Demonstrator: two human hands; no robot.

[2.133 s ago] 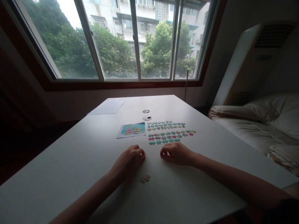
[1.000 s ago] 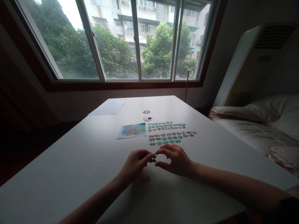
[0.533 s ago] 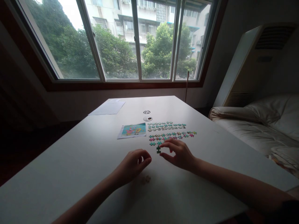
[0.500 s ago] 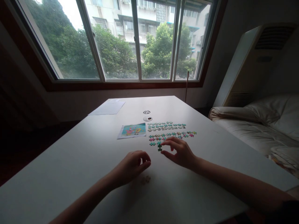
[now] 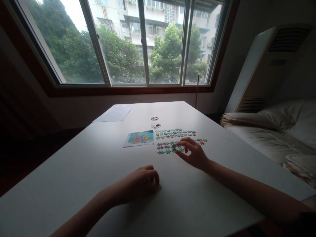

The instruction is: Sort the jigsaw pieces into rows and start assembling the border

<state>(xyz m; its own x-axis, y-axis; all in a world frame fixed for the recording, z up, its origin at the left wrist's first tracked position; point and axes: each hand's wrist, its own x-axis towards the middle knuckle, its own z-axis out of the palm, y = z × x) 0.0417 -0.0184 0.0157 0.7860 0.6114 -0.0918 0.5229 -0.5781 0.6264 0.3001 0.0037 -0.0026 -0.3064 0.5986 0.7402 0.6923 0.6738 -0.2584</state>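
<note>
My right hand [image 5: 195, 154] reaches over the near rows of loose puzzle pieces [image 5: 181, 143]. Its thumb and fingers are pinched on a dark green puzzle piece [image 5: 174, 147], which is down among the row. My left hand [image 5: 142, 182] lies near me on the white table [image 5: 98, 164] with its fingers curled down. It covers the spot where a few pale joined pieces lay, so they are hidden. A colourful reference picture [image 5: 139, 138] lies to the left of the pieces.
A further row of pieces [image 5: 175, 133] lies behind the near ones. Two small round lids [image 5: 155, 122] and a sheet of paper [image 5: 113, 113] sit farther back. A bed with pillows [image 5: 271, 131] stands to the right, and a large window [image 5: 138, 42] lies ahead.
My right hand carried the green piece away from my left hand and forward to the near row. My left hand dropped back onto the table, over the pale pieces.
</note>
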